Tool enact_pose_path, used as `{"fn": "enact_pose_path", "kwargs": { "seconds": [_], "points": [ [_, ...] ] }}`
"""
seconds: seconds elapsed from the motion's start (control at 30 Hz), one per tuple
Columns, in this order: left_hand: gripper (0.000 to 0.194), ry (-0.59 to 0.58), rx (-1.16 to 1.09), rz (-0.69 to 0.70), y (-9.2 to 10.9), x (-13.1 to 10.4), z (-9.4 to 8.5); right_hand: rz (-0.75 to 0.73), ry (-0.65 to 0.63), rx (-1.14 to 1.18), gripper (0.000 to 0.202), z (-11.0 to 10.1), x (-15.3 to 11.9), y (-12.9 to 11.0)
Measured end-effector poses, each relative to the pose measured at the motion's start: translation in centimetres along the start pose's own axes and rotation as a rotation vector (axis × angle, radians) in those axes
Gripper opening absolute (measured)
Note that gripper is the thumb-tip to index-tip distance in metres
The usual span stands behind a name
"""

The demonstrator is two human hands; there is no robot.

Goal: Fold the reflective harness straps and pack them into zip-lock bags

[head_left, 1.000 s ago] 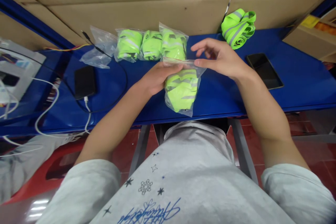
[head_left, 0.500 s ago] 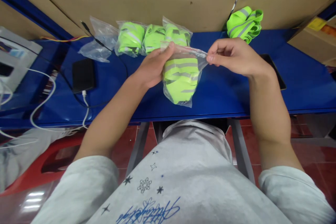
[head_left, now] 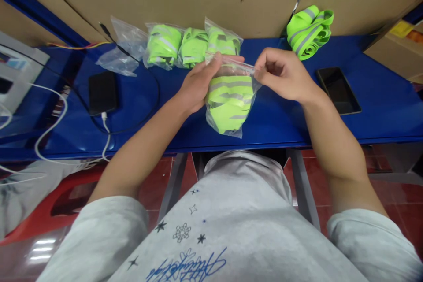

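A clear zip bag (head_left: 231,101) holds folded neon-yellow reflective strap with grey stripes, held up over the blue table's front part. My left hand (head_left: 200,83) grips the bag's left top corner, its thumb in front and fingers behind the plastic. At the right end of the zip edge, my right hand (head_left: 280,72) pinches the bag between thumb and forefinger. Behind them stand several bagged bundles of the same strap (head_left: 164,44) in a row. A loose coil of reflective strap (head_left: 309,33) lies at the back right.
On the blue table (head_left: 280,128), an empty plastic bag (head_left: 124,48) lies at the back left. Nearby is a black box-like device (head_left: 103,92) with a white cable. A phone (head_left: 339,90) lies right of my right hand. Cardboard (head_left: 165,4) lines the back.
My right hand has moved slightly left along the bag's zip edge, uncovering more of the phone. Fingers of my left hand now show behind the bag's top.
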State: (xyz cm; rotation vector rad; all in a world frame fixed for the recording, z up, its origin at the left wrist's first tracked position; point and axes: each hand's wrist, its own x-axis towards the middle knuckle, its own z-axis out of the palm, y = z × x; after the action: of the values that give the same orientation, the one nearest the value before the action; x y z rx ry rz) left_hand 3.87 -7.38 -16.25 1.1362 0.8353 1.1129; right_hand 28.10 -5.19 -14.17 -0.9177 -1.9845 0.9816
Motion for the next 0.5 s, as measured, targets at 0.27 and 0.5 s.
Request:
{"fn": "enact_pose_path", "kwargs": {
  "seconds": [0.27, 0.5],
  "points": [
    [0.034, 0.035, -0.069, -0.064, 0.94, -0.83, 0.98, 0.028, 0.029, 0.008, 0.034, 0.48, -0.05, -0.68],
    [0.045, 0.017, -0.066, -0.028, 0.76, -0.65, 0.97, 0.032, 0.053, 0.034, 0.039, 0.19, -0.14, -0.48]
  ]
}}
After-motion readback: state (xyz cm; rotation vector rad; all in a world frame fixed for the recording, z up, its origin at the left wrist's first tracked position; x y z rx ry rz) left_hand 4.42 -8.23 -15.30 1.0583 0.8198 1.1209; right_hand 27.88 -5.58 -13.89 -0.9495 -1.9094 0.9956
